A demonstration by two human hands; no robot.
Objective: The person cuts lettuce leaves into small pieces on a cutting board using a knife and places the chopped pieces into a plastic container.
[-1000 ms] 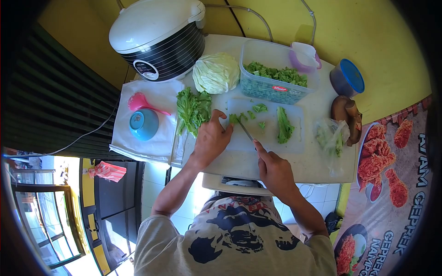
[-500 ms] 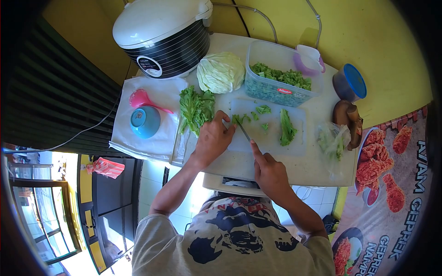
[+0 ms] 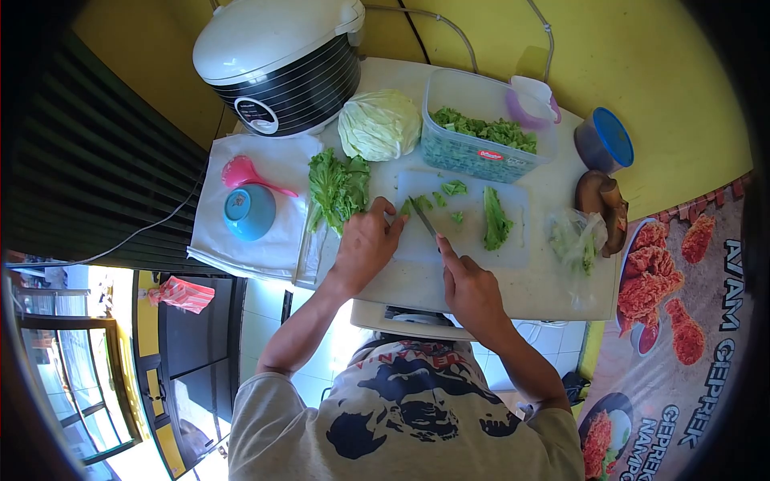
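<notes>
My right hand [image 3: 472, 295] is closed round the handle of a knife [image 3: 423, 216], its blade slanting up and left over the left end of a pale cutting board [image 3: 461, 250]. Just left of the blade, my left hand [image 3: 365, 247] is closed with bent fingers on a small piece of lettuce [image 3: 405, 208], mostly hidden by the fingertips. Several cut bits of lettuce [image 3: 455, 187] lie scattered on the board. To their right rests a longer lettuce leaf [image 3: 496, 220]. A bunch of lettuce [image 3: 338, 189] lies beyond my left hand.
Behind the board stand a clear plastic container [image 3: 481, 167] of chopped greens and a cabbage [image 3: 379, 125]. A rice cooker [image 3: 281, 76], pink ladle [image 3: 249, 176] and blue bowl [image 3: 249, 212] are left. At right are a plastic bag [image 3: 576, 240] and a blue-lidded tub [image 3: 603, 140].
The knife blade has shifted slightly and now lies nearer the small cut bits. My left hand stays about where it was; the whole view has drifted a little.
</notes>
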